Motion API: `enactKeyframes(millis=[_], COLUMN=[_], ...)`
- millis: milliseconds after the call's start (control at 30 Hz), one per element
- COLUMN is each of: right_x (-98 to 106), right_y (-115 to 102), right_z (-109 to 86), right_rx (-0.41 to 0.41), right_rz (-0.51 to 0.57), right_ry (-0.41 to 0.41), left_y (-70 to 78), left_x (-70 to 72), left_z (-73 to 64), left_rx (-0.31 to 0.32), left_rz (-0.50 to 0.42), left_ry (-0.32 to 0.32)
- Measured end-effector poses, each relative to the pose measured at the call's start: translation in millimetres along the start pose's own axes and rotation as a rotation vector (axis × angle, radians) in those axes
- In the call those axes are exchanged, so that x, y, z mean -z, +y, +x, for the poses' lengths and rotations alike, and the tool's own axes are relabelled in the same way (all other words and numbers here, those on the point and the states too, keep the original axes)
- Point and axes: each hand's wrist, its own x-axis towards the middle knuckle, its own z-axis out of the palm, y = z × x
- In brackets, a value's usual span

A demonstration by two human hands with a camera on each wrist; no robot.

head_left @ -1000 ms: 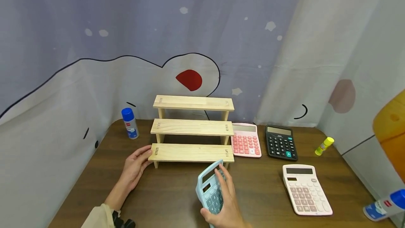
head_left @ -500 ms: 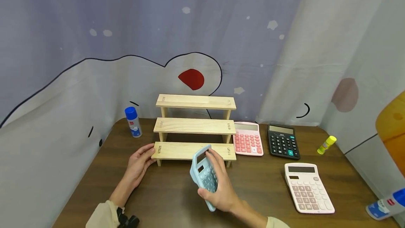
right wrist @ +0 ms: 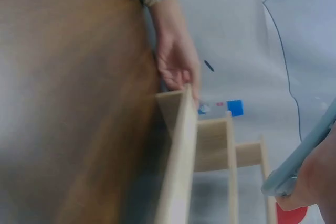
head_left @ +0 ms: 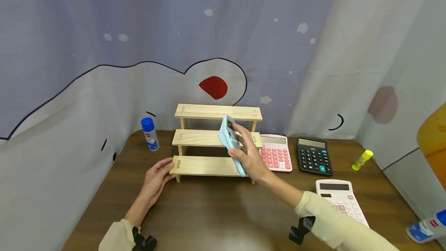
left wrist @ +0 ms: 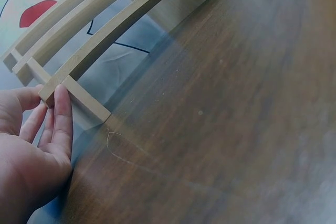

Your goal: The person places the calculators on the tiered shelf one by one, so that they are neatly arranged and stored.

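Observation:
A three-tier wooden display stand (head_left: 205, 164) stands on the table in the head view. My left hand (head_left: 155, 181) pinches the left end of its lowest board; in the left wrist view the thumb and fingers (left wrist: 62, 121) meet at that board's corner. My right hand (head_left: 252, 160) grips a light blue calculator (head_left: 229, 138) by its sides, thumb on the near side. The calculator is tilted upward in front of the middle and lowest boards, covering part of them. At the right edge of the right wrist view, the calculator (right wrist: 302, 156) shows edge-on, apart from the boards.
Right of the stand lie a pink calculator (head_left: 277, 157) and a black calculator (head_left: 313, 157). A white calculator (head_left: 336, 189) is partly hidden by the right sleeve. A yellow glue stick (head_left: 362, 160) and blue-capped bottles (head_left: 150, 136) stand near the sides. A curtain (head_left: 156, 96) hangs behind.
My right hand has lifted the light blue calculator from in front of the stand up and forward to the middle board's height. My left hand keeps its hold on the stand.

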Motion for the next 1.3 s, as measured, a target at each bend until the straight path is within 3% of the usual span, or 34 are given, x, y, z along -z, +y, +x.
enactKeyframes(millis=[100,267,567,867,1300], right_x=[2,2,-1,-9,-33], right_y=[-8,-17,-43,-60,-58], right_z=[17.3,47.1,108.1,159.1,205.9], right_rx=[-0.016,-0.014,-0.032,-0.139,-0.36], right_rz=[-0.011,-0.18,-0.322,-0.456,-0.895], right_ry=[0.0,0.006,-0.004,0.055,0.154], left_y=[1.4,2.6,2.6,3.5,3.5], left_x=[2.1,4.4,-5.0,-7.5,-8.6], left_z=[1.4,0.7,0.9,-0.4,-0.1], left_rx=[-0.001,0.004,-0.014,-0.012,-0.006], left_rz=[-0.002,-0.008,-0.034,-0.004,-0.013], left_ry=[-0.014,0.006,0.012,0.01,0.002])
